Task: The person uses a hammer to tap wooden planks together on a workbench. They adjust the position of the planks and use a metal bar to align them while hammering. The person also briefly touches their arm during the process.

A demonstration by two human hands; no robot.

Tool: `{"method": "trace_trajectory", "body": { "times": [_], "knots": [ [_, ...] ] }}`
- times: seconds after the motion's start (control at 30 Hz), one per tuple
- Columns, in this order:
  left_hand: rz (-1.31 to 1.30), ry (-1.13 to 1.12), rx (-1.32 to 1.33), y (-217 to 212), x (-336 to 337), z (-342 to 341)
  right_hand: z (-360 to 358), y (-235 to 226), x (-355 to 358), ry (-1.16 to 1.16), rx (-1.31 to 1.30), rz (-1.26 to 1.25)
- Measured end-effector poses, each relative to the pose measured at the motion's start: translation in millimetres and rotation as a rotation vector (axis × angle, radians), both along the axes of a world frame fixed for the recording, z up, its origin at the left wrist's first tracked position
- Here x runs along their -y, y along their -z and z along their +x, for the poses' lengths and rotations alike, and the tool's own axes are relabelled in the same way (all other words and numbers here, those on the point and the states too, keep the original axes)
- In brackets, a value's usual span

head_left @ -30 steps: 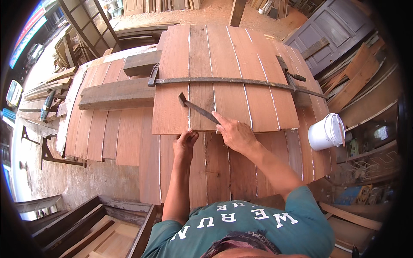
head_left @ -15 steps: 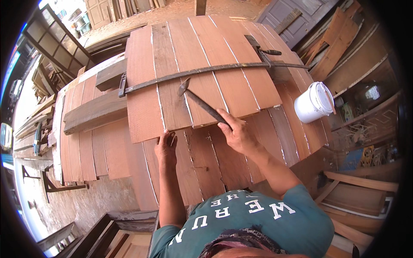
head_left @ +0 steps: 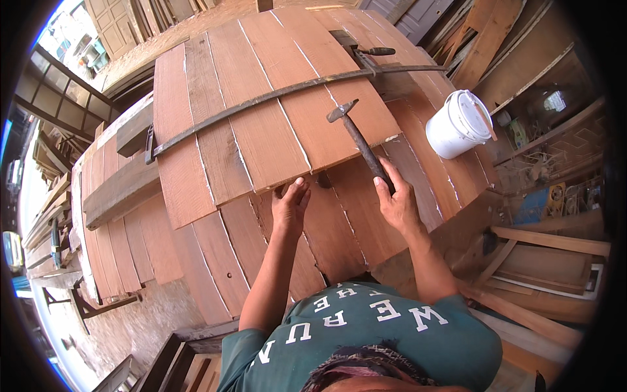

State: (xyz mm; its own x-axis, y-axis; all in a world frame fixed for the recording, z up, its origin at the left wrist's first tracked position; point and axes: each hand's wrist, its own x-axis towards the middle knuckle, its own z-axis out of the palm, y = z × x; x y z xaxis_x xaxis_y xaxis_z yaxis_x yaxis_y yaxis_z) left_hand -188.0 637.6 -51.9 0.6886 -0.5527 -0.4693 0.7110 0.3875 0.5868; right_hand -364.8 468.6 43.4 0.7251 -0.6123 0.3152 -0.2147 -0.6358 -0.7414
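Raising hammer (head_left: 356, 134) higher vs 0.5 s ago | R hand (head_left: 397, 204) gripping handle | L hand (head_left: 289, 208) on panel edge (head_left: 261, 130)

Single head-worn fisheye, looking steeply down, close over wooden boards (head_left: 261, 130)

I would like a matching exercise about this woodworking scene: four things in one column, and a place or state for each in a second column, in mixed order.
Things:
1. hammer
2. white bucket
3. long metal clamp bar
4. left hand

Places or states:
A. lies across the upper glued boards
B. held by its handle in the right hand, head raised
C. fingertips at the near edge of the upper boards
D. stands on the boards at the person's right

Pairs: 1-B, 2-D, 3-A, 4-C
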Motion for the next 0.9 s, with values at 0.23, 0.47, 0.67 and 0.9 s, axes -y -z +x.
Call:
{"method": "trace_trajectory", "body": {
  "times": [0.23,0.47,0.67,0.9],
  "knots": [
    [0.06,-0.123,-0.018,-2.4,39.0,-1.8,-23.9,-2.6,16.0,0.105,-0.026,0.026],
    [0.102,-0.154,0.036,-10.9,45.8,-4.0,-31.0,8.4,26.8,0.089,-0.009,0.036],
    [0.142,-0.149,0.023,-13.7,47.7,-2.4,-33.4,12.1,36.1,0.059,-0.012,0.05],
    [0.129,-0.154,0.061,2.0,47.8,-0.8,-31.5,10.9,39.6,0.058,-0.05,0.126]
  ]
}}
